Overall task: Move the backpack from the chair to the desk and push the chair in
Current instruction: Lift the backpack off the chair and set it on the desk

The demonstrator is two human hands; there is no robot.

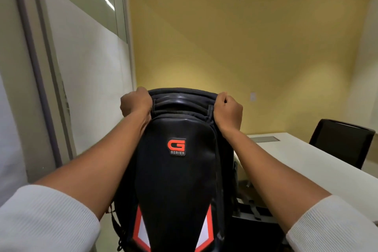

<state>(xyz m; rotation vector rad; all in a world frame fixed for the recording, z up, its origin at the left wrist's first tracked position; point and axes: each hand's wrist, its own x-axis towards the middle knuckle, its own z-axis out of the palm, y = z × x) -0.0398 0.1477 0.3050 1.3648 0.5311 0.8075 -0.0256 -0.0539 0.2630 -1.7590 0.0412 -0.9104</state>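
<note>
Two hands on the backpack (176, 170), centre frame: left hand (135, 102) and right hand (228, 111) each closed in a grip on its top corners. I see the white bench (319, 165) at right, a black chair (341, 141) behind it.

Your backpack (176, 170) has a smooth, semi-glossy black front panel with a rubbery red badge (177, 147), and matt woven cloth around it. To its right, the desk (306, 161) looks smooth, matt white; your sleeves (45, 221) are ribbed knit.
</note>
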